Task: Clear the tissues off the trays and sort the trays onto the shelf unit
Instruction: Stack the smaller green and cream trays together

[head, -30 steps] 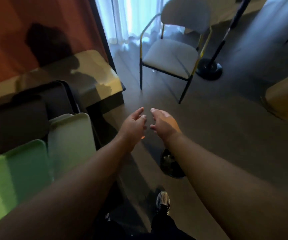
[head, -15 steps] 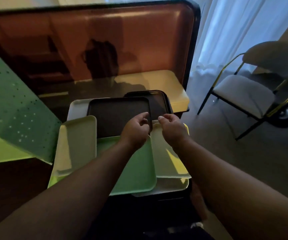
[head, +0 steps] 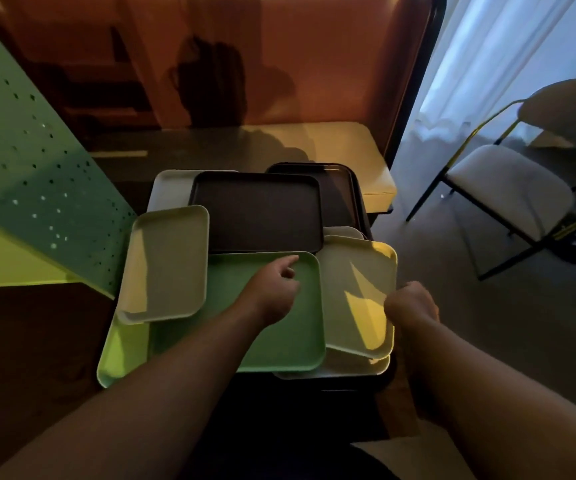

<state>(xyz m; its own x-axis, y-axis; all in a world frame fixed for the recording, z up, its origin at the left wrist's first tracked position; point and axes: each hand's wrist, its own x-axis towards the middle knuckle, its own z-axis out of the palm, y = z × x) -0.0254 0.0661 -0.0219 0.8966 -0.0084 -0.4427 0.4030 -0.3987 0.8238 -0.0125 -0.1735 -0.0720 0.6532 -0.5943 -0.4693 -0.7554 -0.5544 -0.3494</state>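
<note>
Reaching over the heap of trays, the left hand [head: 272,289] hangs above the green tray [head: 279,341], its forefinger pointing toward twelve o'clock at the tray's far rim while the other fingers curl loosely; this grip has hold of nothing. At three o'clock from it, the right hand [head: 409,301] sits at the right edge of the pale yellow tray [head: 355,296], fingers curled; whether that grip actually pinches the rim or only rests against it, I cannot tell.

The trays lie overlapped on a dark bench [head: 366,384] whose edge shows under the pile. The green tray is in the middle at the near side. A beige tray [head: 168,265] lies at nine o'clock from it, overlapping its left part and tilted slightly. The pale yellow tray rests at three o'clock, on top of another light tray [head: 348,370] whose near edge peeks out beneath. At twelve o'clock a dark brown tray [head: 258,213] lies flat, its near edge just under the green tray's far rim. A second dark tray [head: 338,192] sits behind it toward one o'clock, and a white tray [head: 168,188] shows at eleven o'clock, mostly covered.

A green perforated panel [head: 30,174] slants in at nine o'clock. A chair [head: 508,188] with a light cushion stands on the floor at two o'clock, well apart from the pile, before a white curtain [head: 508,57].
</note>
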